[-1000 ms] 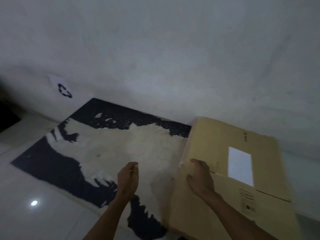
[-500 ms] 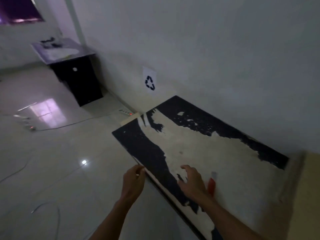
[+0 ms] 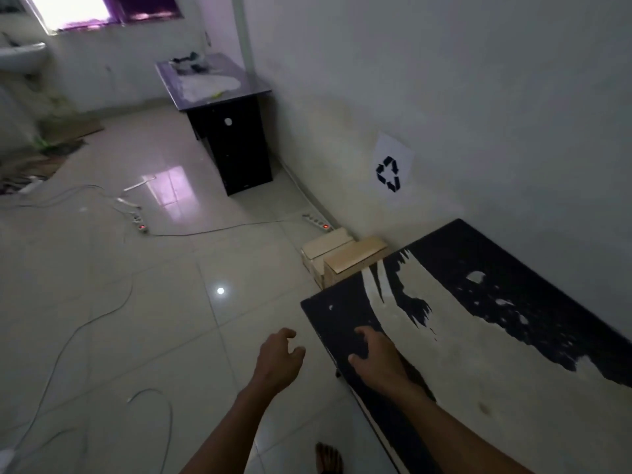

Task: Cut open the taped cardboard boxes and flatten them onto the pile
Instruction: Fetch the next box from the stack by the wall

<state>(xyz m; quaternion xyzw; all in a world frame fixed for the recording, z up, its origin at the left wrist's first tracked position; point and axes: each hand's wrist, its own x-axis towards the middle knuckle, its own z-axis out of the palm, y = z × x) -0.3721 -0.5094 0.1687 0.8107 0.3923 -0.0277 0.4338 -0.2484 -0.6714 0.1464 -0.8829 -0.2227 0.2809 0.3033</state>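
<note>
Both hands empty: left hand fingers loosely curled over floor; right hand fingers spread above worn counter. No taped box in view; small cardboard boxes at 12 o'clock. Turn, find cutter first.

Both forearms are bare, no sleeves, and a bare foot shows below.

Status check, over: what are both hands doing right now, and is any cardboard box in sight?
Left hand empty, fingers loose. Right hand over worn black-and-white tabletop. No box visible.
</note>
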